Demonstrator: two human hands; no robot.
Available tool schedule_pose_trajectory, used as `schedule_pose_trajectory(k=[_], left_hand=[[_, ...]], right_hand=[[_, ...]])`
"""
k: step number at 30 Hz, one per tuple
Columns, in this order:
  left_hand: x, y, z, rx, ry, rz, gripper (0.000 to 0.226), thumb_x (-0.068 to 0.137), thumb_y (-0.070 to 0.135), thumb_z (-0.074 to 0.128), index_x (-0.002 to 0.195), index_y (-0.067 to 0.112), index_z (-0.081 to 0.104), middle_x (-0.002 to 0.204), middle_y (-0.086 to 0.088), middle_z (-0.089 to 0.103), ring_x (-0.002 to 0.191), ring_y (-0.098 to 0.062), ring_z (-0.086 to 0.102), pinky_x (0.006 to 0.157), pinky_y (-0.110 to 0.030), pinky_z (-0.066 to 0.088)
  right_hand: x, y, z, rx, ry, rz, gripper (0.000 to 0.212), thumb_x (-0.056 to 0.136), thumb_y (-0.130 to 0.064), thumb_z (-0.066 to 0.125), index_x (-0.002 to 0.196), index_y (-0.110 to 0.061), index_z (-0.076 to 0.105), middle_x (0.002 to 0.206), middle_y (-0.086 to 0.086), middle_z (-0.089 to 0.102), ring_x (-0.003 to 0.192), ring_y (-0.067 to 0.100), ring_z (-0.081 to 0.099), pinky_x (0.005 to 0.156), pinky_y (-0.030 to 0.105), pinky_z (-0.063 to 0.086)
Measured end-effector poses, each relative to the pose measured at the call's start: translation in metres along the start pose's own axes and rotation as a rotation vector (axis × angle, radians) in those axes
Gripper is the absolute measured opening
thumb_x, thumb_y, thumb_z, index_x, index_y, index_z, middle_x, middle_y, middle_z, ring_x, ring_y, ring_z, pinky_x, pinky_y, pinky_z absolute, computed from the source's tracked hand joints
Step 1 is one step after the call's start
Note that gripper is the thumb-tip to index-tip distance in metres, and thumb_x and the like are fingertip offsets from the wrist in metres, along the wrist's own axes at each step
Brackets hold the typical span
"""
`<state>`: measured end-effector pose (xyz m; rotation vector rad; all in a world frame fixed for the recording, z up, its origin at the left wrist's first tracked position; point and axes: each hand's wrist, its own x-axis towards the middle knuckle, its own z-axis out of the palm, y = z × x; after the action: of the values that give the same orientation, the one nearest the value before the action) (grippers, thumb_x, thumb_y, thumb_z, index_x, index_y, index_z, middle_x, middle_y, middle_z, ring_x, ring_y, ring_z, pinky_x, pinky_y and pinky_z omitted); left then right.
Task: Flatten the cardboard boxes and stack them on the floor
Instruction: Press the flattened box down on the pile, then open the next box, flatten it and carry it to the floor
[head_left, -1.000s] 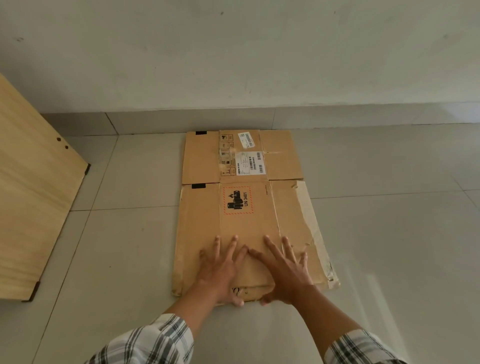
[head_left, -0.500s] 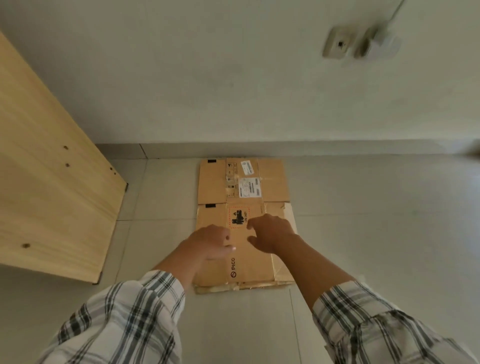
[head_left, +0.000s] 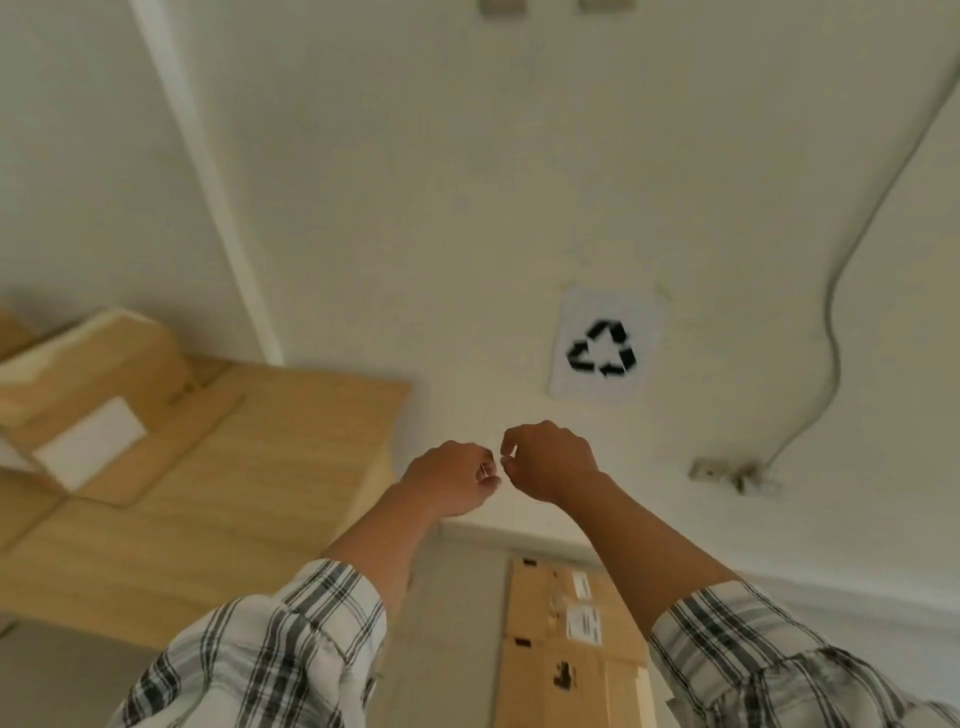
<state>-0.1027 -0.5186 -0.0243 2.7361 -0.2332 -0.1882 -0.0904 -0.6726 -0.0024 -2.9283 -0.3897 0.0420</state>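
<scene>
My left hand (head_left: 453, 478) and my right hand (head_left: 549, 460) are raised in front of me at about the same height, close together with the knuckles nearly meeting, and both are loosely curled with the fingers bent inward and nothing in either one. They sit against the pale wall (head_left: 415, 208), well above the flattened cardboard box (head_left: 571, 654), which lies flat on the tiled floor (head_left: 457, 623) below and between my forearms, its far edge near the base of the wall. Neither hand touches it. Its upper face shows white shipping labels and a dark printed mark, and my right forearm crosses over its right side. My plaid sleeves (head_left: 291, 649) fill the lower corners. To my left stands the wooden table (head_left: 249, 499), and on it rests another cardboard box (head_left: 88, 384), not flattened, with a white label on its side and one flap spread across the tabletop; it is well apart from my left hand. On the wall above my right hand hangs a white sheet with a black recycling sign (head_left: 604, 347), and further right a cable (head_left: 831, 332) runs down to a wall socket (head_left: 737, 473).
</scene>
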Motion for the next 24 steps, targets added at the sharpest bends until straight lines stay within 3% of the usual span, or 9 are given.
schedule_pose_trajectory(k=[5,10,16,20,24], left_hand=[[-0.054,-0.048,-0.145,0.061,0.248,-0.030,0.021,0.091,0.040,0.051,0.097,0.031,0.069,0.102,0.009,0.070,0.094,-0.021,0.066,0.081,-0.034,0.055],[-0.133,-0.131,-0.245,0.192,0.408,-0.069,0.022,0.093,0.033,0.047,0.097,0.029,0.069,0.095,0.007,0.069,0.084,-0.021,0.066,0.073,-0.034,0.055],[-0.206,-0.251,-0.316,0.264,0.484,-0.110,0.023,0.093,0.029,0.047,0.093,0.026,0.071,0.084,0.007,0.071,0.074,-0.018,0.066,0.066,-0.036,0.058],[-0.223,-0.330,-0.343,0.273,0.497,-0.114,0.022,0.095,0.028,0.048,0.093,0.026,0.070,0.088,0.008,0.071,0.073,-0.015,0.061,0.059,-0.029,0.049],[-0.216,-0.418,-0.360,0.256,0.477,-0.113,0.021,0.096,0.032,0.048,0.099,0.031,0.068,0.095,0.012,0.069,0.080,-0.013,0.064,0.066,-0.030,0.053]], right_hand=[[0.010,-0.112,-0.089,0.037,0.180,-0.065,0.023,0.094,-0.041,0.052,0.110,-0.034,0.066,0.109,-0.003,0.068,0.095,0.023,0.066,0.077,0.032,0.051],[0.004,-0.221,-0.124,0.027,0.301,-0.082,0.021,0.093,-0.040,0.051,0.104,-0.034,0.068,0.101,-0.008,0.071,0.090,0.020,0.067,0.072,0.030,0.050],[0.015,-0.354,-0.118,0.020,0.387,-0.114,0.020,0.093,-0.036,0.050,0.100,-0.032,0.069,0.093,-0.008,0.072,0.081,0.019,0.068,0.063,0.027,0.046],[0.044,-0.432,-0.100,0.033,0.375,-0.153,0.020,0.093,-0.036,0.050,0.100,-0.032,0.068,0.090,-0.008,0.072,0.077,0.018,0.067,0.062,0.026,0.049],[0.093,-0.501,-0.068,0.023,0.361,-0.182,0.021,0.094,-0.037,0.049,0.101,-0.031,0.068,0.092,-0.007,0.072,0.079,0.018,0.068,0.068,0.029,0.054]])
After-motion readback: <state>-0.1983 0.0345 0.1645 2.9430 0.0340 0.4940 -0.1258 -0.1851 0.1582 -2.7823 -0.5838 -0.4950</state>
